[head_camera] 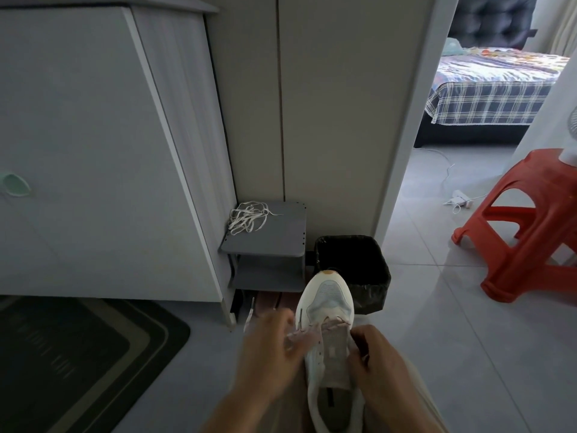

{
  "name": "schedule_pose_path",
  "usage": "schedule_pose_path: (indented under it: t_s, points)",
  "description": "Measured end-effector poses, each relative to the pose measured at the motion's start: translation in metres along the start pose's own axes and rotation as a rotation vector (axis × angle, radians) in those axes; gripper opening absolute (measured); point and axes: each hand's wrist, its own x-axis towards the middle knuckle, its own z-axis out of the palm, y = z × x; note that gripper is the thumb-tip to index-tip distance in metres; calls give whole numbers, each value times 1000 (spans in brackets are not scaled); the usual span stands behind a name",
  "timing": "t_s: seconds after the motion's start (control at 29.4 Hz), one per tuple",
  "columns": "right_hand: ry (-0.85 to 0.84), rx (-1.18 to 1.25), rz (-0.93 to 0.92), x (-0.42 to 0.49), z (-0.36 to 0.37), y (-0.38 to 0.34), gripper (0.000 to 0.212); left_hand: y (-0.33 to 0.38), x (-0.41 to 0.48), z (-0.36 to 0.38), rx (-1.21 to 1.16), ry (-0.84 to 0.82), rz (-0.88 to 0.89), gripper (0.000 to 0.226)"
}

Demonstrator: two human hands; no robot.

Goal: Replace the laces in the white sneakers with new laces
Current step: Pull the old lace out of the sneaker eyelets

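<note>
A white sneaker with a pale blue toe panel lies on my lap, toe pointing away. A pinkish lace crosses its lowest eyelets. My left hand pinches that lace at the shoe's left side; the hand is blurred. My right hand grips the shoe's right edge by the eyelets, fingers curled. A loose bundle of white laces lies on top of a small grey shelf ahead. Another lace end hangs below the shelf.
A black-lined bin stands just beyond the shoe's toe. A white cabinet fills the left, with a dark mat on the floor. An orange plastic stool stands at right. A bed shows through the doorway.
</note>
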Motion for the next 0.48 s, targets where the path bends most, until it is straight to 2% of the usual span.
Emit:
schedule_pose_path:
  t_s: [0.07, 0.17, 0.27, 0.41, 0.48]
  points:
    - [18, -30, -66, 5, 0, -3, 32, 23, -9, 15, 3, -150, -12, 42]
    - [67, -256, -260, 13, 1, -11, 40, 27, -11, 21, -71, -161, -60, 32]
    - [95, -452, -311, 21, 1, -25, 53, 21, -13, 17, -189, -181, -103, 26]
    - [24, -466, -340, 28, 1, -41, 27, 10, -17, 14, -214, -152, -110, 43]
    - [-7, -269, -332, 28, -8, -31, 20, -1, -19, 17, -137, -86, -57, 45]
